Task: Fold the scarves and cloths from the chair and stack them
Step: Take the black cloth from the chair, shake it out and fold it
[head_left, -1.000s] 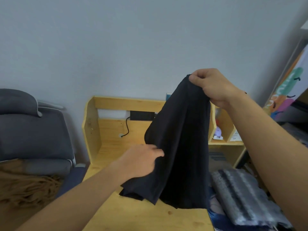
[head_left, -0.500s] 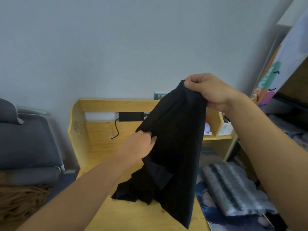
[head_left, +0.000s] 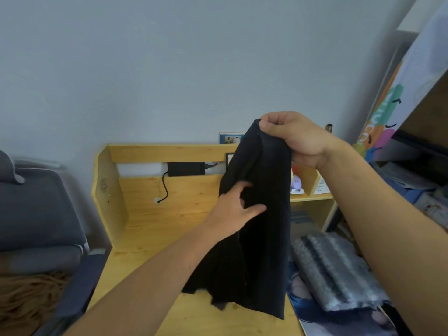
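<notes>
My right hand (head_left: 295, 139) pinches the black cloth (head_left: 257, 226) at its top, letting it hang over the bench (head_left: 155, 241). My left hand (head_left: 235, 212), at 9 o'clock of the cloth, grips a mid fold. I judge I'm finding edges; next, spread it flat.

Black soft cloth (head_left: 261, 226) held up over light wooden desk (head_left: 155, 238), top edge pinched by right hand (head_left: 294, 139); mid-fold gripped by left hand (head_left: 234, 210). Grey striped folded scarf (head_left: 334, 270) laid at right; grey padded chair (head_left: 36, 214) at left.
</notes>
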`<state>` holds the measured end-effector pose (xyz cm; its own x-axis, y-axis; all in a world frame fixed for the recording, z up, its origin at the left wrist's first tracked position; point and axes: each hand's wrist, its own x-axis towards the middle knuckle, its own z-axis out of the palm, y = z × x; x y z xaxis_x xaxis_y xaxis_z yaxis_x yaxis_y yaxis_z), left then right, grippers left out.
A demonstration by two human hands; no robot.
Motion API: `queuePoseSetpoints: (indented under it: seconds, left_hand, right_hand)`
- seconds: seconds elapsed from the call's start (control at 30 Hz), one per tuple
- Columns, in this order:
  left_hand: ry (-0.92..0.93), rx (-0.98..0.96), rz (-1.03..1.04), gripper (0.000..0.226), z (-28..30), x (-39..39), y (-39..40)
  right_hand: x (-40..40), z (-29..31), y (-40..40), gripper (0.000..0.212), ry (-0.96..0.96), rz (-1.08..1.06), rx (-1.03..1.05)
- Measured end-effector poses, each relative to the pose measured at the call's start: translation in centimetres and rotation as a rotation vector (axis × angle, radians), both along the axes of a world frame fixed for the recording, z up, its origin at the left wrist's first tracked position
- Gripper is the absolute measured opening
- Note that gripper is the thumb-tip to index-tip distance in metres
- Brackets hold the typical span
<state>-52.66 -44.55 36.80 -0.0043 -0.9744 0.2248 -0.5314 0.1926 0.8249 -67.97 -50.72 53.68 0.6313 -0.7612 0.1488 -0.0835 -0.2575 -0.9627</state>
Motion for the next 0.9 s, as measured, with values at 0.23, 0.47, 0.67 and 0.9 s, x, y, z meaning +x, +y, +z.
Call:
queuePoseSetpoints:
  seconds: [0.23,0.47,0.67,0.9]
  left_hand:
    - [0.094,0.141,-0.241,0.030,1.4,0.4,1.4]
    - [-0.002,0.270,-0.315,0.027,2.0,1.5,5.5]
    - [-0.315,-0.231,-0.201,0.044,3.0,2.5,9.5]
    - [0.103,-0.034,0.000,0.029,-5.1,4.9,12.1]
  right_hand:
    - [0.1,0.1,0.4,0.027,0.005,0.024,0.010]
    - [-0.4,0.1,-0.3,0.022,-0.002,-0.263,-0.136]
    - [0.9,-0.6,-1.8,0.025,0.003,-0.764,-0.446]
    - [1.5,-4.4,-4.8,0.026,-0.027,-0.925,-0.317]
